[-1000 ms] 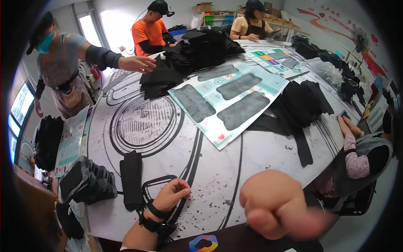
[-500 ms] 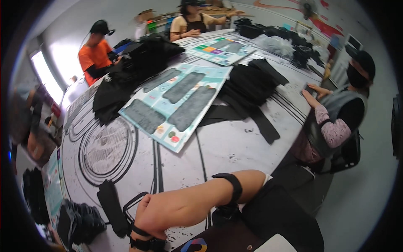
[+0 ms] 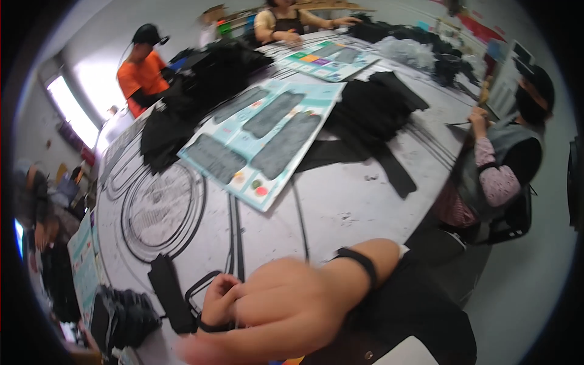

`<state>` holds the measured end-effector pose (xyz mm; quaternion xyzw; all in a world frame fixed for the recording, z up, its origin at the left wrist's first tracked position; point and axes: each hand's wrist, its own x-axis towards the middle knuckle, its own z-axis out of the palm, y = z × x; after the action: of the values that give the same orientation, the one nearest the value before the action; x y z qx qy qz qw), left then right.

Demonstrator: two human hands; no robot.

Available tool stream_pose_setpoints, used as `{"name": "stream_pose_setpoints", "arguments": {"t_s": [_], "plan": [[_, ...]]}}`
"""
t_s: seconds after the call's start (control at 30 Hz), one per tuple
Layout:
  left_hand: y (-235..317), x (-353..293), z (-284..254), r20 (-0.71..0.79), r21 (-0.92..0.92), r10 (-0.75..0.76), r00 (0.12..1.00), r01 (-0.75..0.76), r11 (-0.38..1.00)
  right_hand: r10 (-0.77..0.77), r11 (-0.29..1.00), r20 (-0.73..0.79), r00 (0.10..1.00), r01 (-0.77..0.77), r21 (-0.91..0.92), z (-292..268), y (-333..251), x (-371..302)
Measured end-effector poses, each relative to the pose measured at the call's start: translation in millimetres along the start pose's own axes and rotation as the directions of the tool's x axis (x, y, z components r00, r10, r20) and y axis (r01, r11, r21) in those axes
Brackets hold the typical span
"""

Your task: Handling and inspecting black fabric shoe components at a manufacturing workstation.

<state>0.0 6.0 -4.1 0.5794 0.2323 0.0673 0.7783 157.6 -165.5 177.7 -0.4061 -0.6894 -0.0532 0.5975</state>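
Note:
My left hand (image 3: 220, 293) rests on the white table (image 3: 340, 207) near its front edge. Its fingers are curled and a black band circles its wrist. It lies beside a thin black strap loop (image 3: 196, 287) and a flat black pad (image 3: 168, 293). My right hand (image 3: 286, 307) is large and blurred, close to the camera. It reaches across from the right and covers my left wrist. A black band (image 3: 360, 266) sits on my right forearm. Blur hides whether the right fingers hold anything.
A teal sheet with grey pads (image 3: 261, 140) lies mid-table, with black fabric piles (image 3: 371, 109) behind it. A heap of black items (image 3: 125, 316) sits at the near left. People sit around: one in orange (image 3: 143, 70), one at the right (image 3: 502, 164), one far (image 3: 286, 18).
My right arm has swung across from the right and its hand now covers my left wrist. The view has tilted and shifted toward the right. My left hand has stayed on the table.

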Motion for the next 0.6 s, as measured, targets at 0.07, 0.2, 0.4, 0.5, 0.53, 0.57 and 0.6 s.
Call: {"name": "stream_pose_setpoints", "arguments": {"t_s": [0.07,0.2,0.4,0.5,0.53,0.57,0.6], "plan": [[11,8,18,0.027,-0.003,-0.038,0.999,0.038,0.999,0.054,0.997,-0.153,0.987,-0.062,-0.048,-12,-16,0],[9,-11,-3,-0.105,-0.012,-0.045,0.993,0.044,0.999,0.379,0.873,-0.325,0.867,-0.451,-0.185,-17,-31,-1],[7,-3,6,-0.081,-0.009,-0.068,0.994,0.067,0.998,0.643,0.680,-0.333,0.690,-0.714,-0.166,-30,-33,-15],[6,-10,-2,-0.095,-0.029,-0.066,0.993,0.064,0.998,0.136,0.900,-0.400,0.907,-0.281,-0.333,-7,-7,-11],[8,-4,6,-0.053,-0.020,-0.036,0.998,0.035,0.999,-0.050,0.921,-0.351,0.935,-0.093,-0.379,-4,-10,-10],[15,0,16,-0.012,0.047,-0.019,1.000,0.019,0.999,-0.234,0.906,-0.289,0.928,0.100,-0.412,-6,-14,-8],[19,7,25,0.020,0.042,-0.008,1.000,0.007,0.999,-0.243,0.891,-0.274,0.930,0.103,-0.441,-18,-18,-6]]}}
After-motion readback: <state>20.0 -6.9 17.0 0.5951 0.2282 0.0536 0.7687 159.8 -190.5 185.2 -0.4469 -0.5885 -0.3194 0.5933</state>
